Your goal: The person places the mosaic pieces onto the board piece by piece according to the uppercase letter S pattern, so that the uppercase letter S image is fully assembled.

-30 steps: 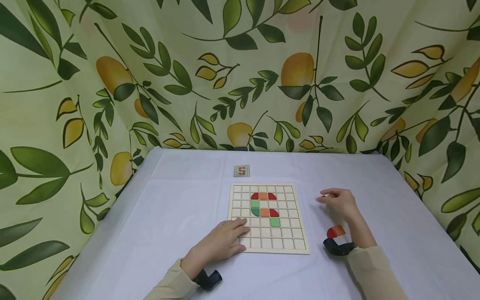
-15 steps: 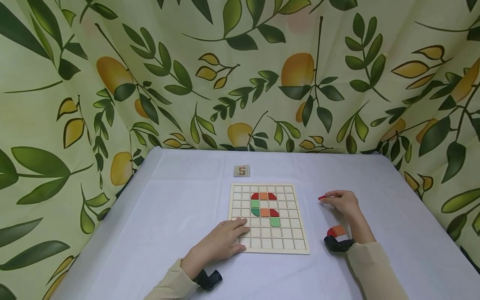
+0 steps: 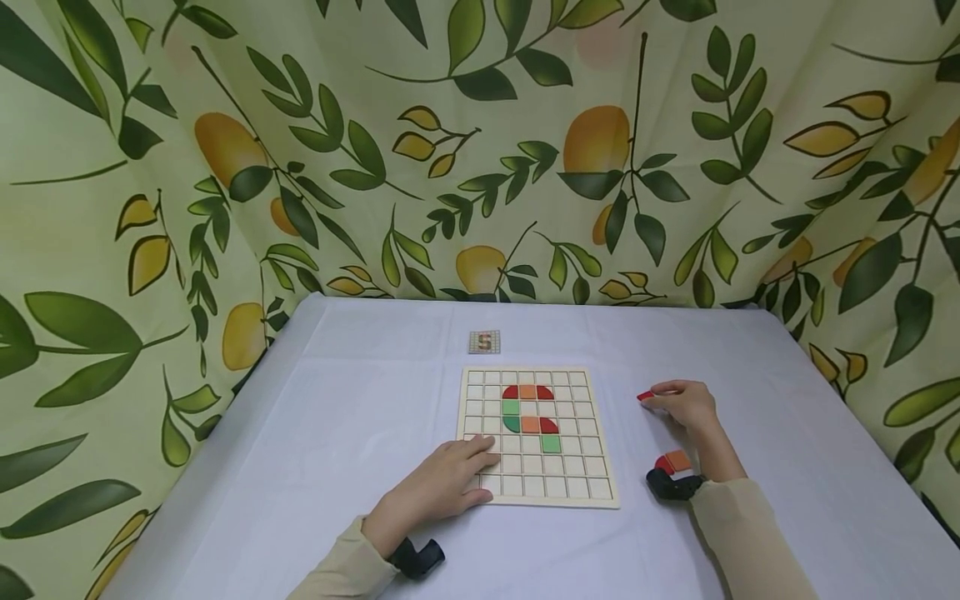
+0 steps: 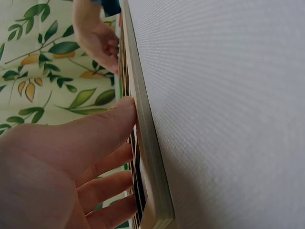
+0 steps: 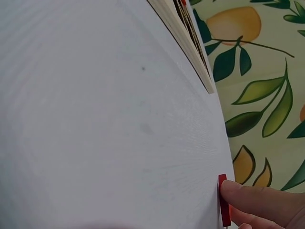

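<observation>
A square wooden grid board (image 3: 577, 471) lies on the white table, with several red, orange and green tiles set in its cells in a curved figure. My left hand (image 3: 442, 483) rests on the board's left front part, fingers spread over the grid and thumb on the near edge; in the left wrist view the thumb (image 4: 107, 126) lies along the rim. To the right of the board, my right hand (image 3: 686, 406) pinches a small red tile (image 3: 645, 397) between thumb and fingers. The right wrist view shows this red tile (image 5: 224, 200) on edge, near the tabletop.
An orange tile (image 3: 678, 461) and a red rounded tile (image 3: 663, 464) lie by the right wrist, partly behind its black strap camera (image 3: 672, 485). A small pattern card (image 3: 483, 342) lies behind the board. A leaf-print curtain (image 3: 480, 167) hangs beyond the table.
My right hand has picked at the red tile and drawn slightly right, so the tile now shows at its fingertips. My left hand stays on the board.
</observation>
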The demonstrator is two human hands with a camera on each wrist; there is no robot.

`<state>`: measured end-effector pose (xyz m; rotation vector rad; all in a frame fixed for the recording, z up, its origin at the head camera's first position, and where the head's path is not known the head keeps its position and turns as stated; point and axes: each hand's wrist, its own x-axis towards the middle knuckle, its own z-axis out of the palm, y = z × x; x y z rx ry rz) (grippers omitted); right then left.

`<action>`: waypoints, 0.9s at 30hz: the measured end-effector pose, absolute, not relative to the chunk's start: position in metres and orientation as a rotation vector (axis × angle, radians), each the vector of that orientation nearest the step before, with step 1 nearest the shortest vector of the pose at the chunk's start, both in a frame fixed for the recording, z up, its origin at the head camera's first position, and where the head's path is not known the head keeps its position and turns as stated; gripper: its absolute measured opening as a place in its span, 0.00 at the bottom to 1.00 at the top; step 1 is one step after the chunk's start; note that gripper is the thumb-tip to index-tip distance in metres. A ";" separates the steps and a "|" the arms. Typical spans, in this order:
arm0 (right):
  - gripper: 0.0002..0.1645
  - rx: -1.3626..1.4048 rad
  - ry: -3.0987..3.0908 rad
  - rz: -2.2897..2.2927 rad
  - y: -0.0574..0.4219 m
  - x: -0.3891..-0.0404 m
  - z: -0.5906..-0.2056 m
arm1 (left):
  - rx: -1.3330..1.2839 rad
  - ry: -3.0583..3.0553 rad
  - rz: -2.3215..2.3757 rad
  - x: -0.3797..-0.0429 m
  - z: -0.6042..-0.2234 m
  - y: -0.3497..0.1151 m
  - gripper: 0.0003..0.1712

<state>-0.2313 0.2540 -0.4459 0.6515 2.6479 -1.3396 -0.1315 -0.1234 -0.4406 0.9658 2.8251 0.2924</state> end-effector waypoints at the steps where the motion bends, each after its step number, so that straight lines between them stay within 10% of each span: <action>1: 0.24 0.639 2.654 -1.335 0.254 -0.231 -0.446 | 0.966 2.825 0.290 -0.131 -0.440 -0.123 0.29; 27: 0.24 0.524 2.678 -1.341 0.247 -0.223 -0.441 | 0.937 2.814 0.285 -0.131 -0.439 -0.123 0.30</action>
